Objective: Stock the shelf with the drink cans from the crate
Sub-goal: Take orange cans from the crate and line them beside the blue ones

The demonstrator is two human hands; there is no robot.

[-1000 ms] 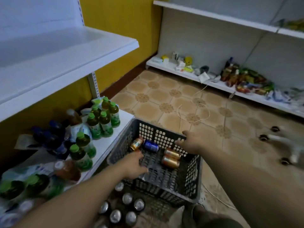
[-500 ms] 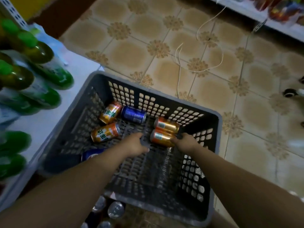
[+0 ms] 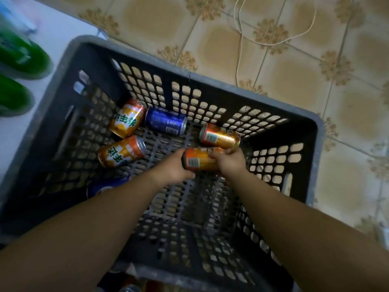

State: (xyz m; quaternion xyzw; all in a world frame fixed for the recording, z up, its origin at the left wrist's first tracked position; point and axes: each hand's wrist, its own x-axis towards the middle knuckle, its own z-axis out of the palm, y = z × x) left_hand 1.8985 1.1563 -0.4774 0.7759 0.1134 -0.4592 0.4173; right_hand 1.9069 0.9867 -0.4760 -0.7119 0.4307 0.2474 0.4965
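A dark grey slotted crate (image 3: 210, 80) sits on the tiled floor below me. Several cans lie on their sides in it. Both my hands are down on its floor around one orange can (image 3: 199, 161): my left hand (image 3: 170, 168) holds its left end and my right hand (image 3: 230, 162) curls its fingers over its right end. Just behind lies another orange can (image 3: 220, 137). A blue can (image 3: 166, 121) and two more orange cans (image 3: 127, 119) (image 3: 122, 151) lie at the far left. A second blue can (image 3: 107, 185) shows partly beside my left forearm.
A low white shelf (image 3: 48, 41) with green bottles (image 3: 21, 57) lies to the left, touching the crate. A thin white cord (image 3: 240, 53) trails over the floor tiles beyond the crate. Can tops (image 3: 130, 288) show below the crate's near wall.
My head has tipped down and closer to the crate. Both hands moved from the rim down to its floor and closed in on the near orange can.
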